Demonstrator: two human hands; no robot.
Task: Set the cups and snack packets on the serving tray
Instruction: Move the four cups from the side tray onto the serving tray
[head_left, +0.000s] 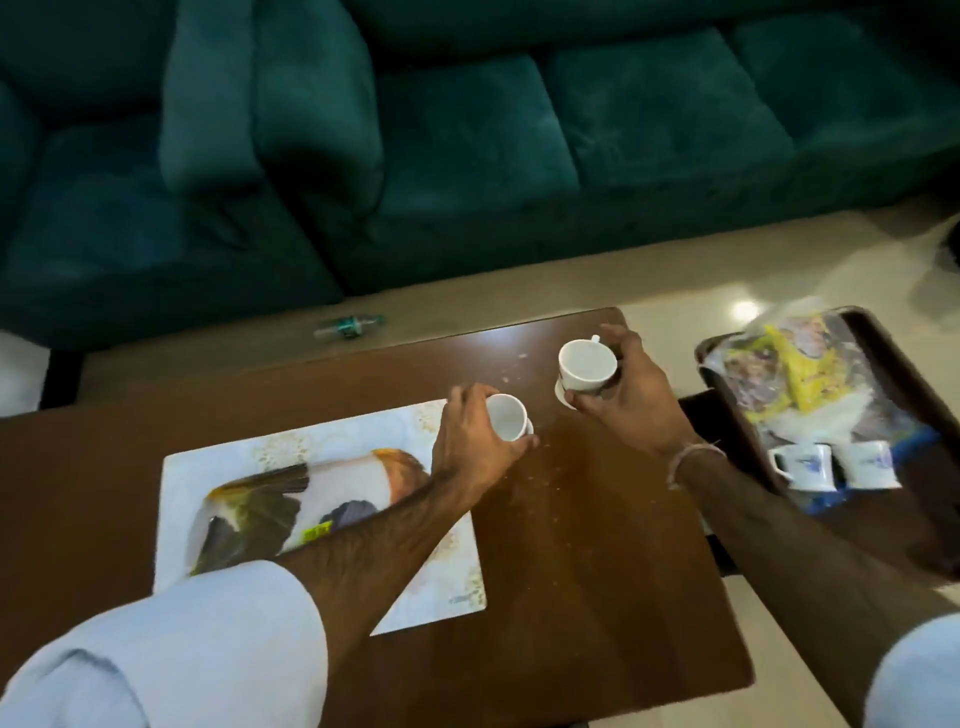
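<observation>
My left hand (475, 441) grips a small white cup (506, 415) just above the brown table (571, 545), near the corner of a placemat. My right hand (623, 395) holds a second white cup (587, 366) by its side, tilted, over the table's far right part. To the right, a dark brown serving tray (883, 353) carries snack packets (789, 374) in clear and yellow wrapping, and two white cups (810, 467) (867, 465) with blue marks standing at its near end.
A white placemat with a bird picture (291, 499) lies on the table's left half. A teal sofa (467, 145) runs along the far side. A small bottle (348, 327) lies on the pale floor between sofa and table.
</observation>
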